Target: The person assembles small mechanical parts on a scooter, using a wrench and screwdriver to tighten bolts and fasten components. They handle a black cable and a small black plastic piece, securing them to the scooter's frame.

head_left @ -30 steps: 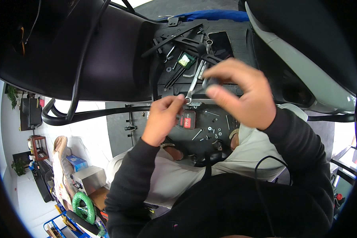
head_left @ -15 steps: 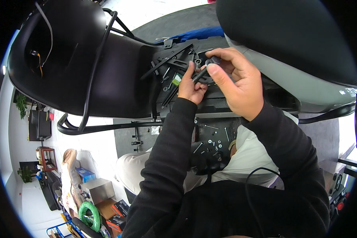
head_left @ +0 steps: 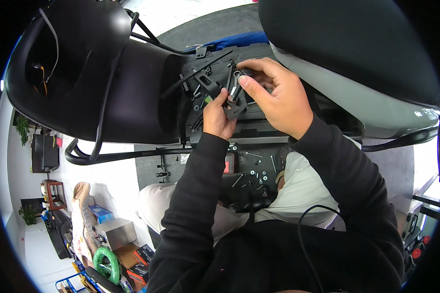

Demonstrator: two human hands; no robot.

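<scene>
My left hand (head_left: 217, 118) is closed, thumb on top, on a black slotted bracket (head_left: 235, 112) above the footboard. From above on the right, my right hand (head_left: 284, 100) curls round the top of a dark tool with a short metal shaft (head_left: 235, 91); its exact kind is hidden by the fingers. The shaft slants down to the bracket beside my left thumb. Close by on the ribbed black footboard (head_left: 259, 126) lie a long thin black bar (head_left: 215, 66) and several small metal fasteners.
A black seat-like shell (head_left: 146, 93) with a tube frame (head_left: 102, 112) stands at left, a grey-and-black body panel (head_left: 327, 73) at right. Below, bolts and washers lie on a dark mat (head_left: 252, 166) beside a red-and-black case (head_left: 229, 163). Boxes and a green-wrapped ring (head_left: 107, 263) stand lower left.
Both hands have shifted left with the bracket and tool. The bracket's slotted part now shows more clearly, and the red-and-black case below has come into fuller view.
</scene>
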